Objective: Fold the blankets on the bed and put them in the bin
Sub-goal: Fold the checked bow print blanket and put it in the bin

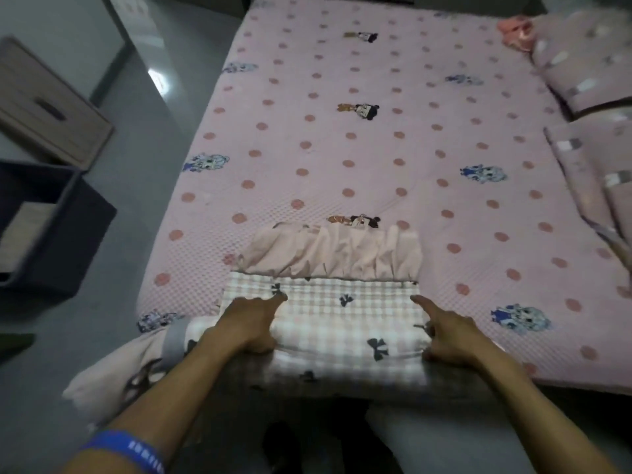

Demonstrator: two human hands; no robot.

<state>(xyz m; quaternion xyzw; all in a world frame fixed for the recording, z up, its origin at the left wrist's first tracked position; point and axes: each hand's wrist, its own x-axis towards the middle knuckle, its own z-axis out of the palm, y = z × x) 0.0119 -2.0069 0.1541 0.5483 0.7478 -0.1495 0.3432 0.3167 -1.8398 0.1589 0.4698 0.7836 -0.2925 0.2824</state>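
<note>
Your left hand (251, 325) and right hand (451, 338) rest on the folded checked blanket (342, 323) at the near edge of the bed (342, 131); on each, the index finger lies straight along the cloth and the other fingers curl over the near fold, gripping it. The blanket's pink ruffle (335, 256) faces away from you. A loose end of fabric (113, 378) hangs off the bed's near left corner, beside your left forearm. The dark bin (68, 230) stands open on the floor to your left, well apart from the blanket. Behind it a wooden box (48, 107). Pillows (588, 73) line the bed's right side.
</note>
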